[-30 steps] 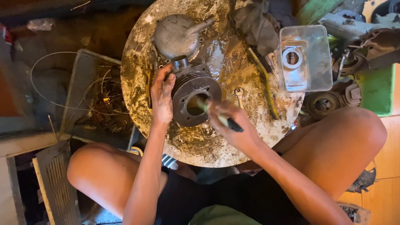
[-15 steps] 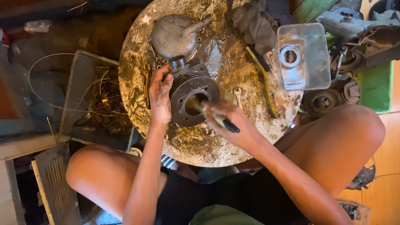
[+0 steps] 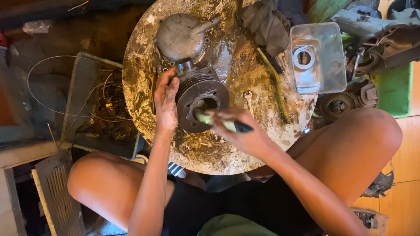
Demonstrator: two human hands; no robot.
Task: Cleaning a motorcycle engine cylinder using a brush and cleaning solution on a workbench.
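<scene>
Bare-armed and bare-legged, the person wears dark shorts and a green garment at the waist, both the left hand (image 3: 166, 102) and right hand (image 3: 243, 133) smeared with dark grease and grime.

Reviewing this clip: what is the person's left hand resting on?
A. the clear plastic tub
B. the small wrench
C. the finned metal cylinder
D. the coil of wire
C: the left hand grips the side of the finned metal cylinder, while the right hand holds a brush at its opening.
</scene>
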